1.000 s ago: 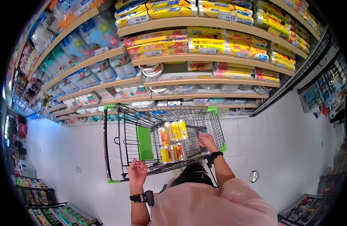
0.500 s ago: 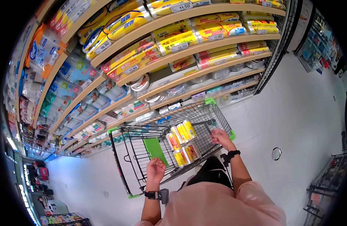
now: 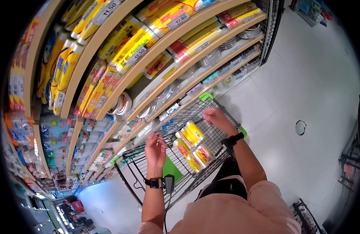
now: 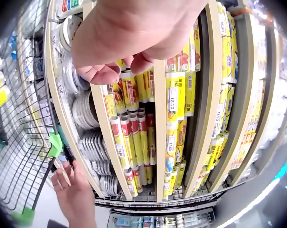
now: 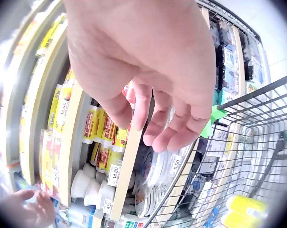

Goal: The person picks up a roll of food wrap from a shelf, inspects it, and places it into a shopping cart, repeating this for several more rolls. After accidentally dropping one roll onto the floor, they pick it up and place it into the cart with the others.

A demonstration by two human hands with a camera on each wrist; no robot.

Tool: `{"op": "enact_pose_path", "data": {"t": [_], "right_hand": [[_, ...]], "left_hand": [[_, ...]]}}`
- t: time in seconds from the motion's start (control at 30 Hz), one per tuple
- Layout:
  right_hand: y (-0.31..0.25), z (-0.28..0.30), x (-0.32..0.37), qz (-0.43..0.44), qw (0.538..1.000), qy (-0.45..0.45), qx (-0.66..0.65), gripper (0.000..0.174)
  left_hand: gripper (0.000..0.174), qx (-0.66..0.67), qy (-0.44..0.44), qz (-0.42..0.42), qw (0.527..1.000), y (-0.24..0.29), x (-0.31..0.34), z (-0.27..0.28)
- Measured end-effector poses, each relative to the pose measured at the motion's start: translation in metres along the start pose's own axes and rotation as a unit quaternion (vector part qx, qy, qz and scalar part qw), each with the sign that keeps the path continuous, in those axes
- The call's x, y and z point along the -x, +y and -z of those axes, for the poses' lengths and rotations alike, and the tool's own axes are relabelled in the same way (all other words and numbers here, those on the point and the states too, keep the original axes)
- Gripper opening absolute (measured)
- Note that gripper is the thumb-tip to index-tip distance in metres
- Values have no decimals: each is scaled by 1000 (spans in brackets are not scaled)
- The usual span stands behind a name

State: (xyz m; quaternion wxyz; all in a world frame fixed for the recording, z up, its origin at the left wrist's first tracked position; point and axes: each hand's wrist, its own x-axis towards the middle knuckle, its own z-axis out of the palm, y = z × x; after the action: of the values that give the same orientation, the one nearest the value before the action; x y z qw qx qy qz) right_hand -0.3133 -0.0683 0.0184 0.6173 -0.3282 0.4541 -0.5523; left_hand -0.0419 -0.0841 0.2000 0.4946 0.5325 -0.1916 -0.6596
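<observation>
Steel-wire cart (image 3: 211, 137) carrying five yellow cans (image 3: 195, 131), two bare hands over it beside the wooden shelves (image 4: 209, 95).

We count one cart at the centre of the head view. Its five cans lie in two rows, three in one and two in the other, with one green flap (image 3: 171, 168) at their 8 o'clock. The left hand (image 3: 155, 147) hovers at 9 o'clock of the cans, clear of the wire, fingers loosely bent and pinching nothing. The right hand (image 3: 214, 117) sits at 1 o'clock of the cans, by the cart's far rim. Its fingers hang slack and hold nothing, and we cannot tell whether they touch the wire. Two black wrist straps (image 3: 154, 182) show, one per arm. The shelves fill the view from 9 to 1 o'clock.
</observation>
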Motion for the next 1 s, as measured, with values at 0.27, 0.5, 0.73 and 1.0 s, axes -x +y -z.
{"op": "enact_pose_path", "data": {"t": [0.27,0.5,0.73,1.0], "right_hand": [[-43,4,-94,83,996,-15,-9,23],[-62,-2,-156,112,990,-29,81,40],[-81,-42,-195,233,944,12,235,54],[-88,-59,-219,213,931,-4,295,63]], "left_hand": [[32,-128,-9,-114,985,12,-122,-49],[41,-247,2,-246,937,16,-197,-69],[41,-674,-43,-473,567,24,-231,-106],[52,-746,-87,-382,539,23,-280,-135]]}}
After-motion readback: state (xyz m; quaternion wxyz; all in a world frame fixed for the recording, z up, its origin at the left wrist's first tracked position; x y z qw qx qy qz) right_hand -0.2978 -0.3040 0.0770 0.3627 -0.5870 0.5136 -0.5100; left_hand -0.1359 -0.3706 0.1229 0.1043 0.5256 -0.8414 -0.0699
